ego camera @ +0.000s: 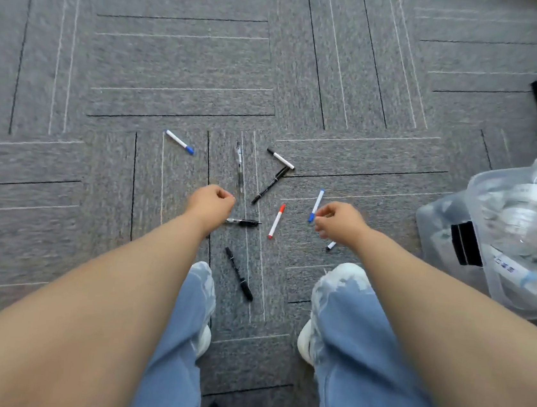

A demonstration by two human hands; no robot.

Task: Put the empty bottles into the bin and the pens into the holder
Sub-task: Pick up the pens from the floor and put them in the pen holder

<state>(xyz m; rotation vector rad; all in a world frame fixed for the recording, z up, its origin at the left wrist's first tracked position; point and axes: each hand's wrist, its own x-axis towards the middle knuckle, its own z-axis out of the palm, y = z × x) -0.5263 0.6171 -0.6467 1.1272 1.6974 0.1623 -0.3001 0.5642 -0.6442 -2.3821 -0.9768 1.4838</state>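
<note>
**Head view: loose pens on carpet, no holder in sight**

Head view looks down on grey, short-pile carpet tiles (176, 59) strewn with pens.

Far left lies a white marker with a blue cap (179, 141), well apart from the rest and, in my judgement, easy to overlook. The left hand (212, 202) hangs with its fingers curled under; whether it holds anything cannot be told. Just beside it lies a short black pen (243, 222), and above that a clear pen (239, 163) that nearly vanishes against the carpet lines.

The slim, smooth pens sit low in the pile, so a pinch may slip or roll them. The black marker (239, 273) between the shoes could be trodden on. A red-capped marker (276, 221) lies in the middle.

The right hand (339, 219) has bent fingers at the lower end of a blue-tipped marker (316, 205); contact cannot be judged.

Far right, the clear plastic bin (488, 261) is heaped with crumpled empty bottles (528, 199). These are light and springy, so a knock from the arm could spill them.
</note>
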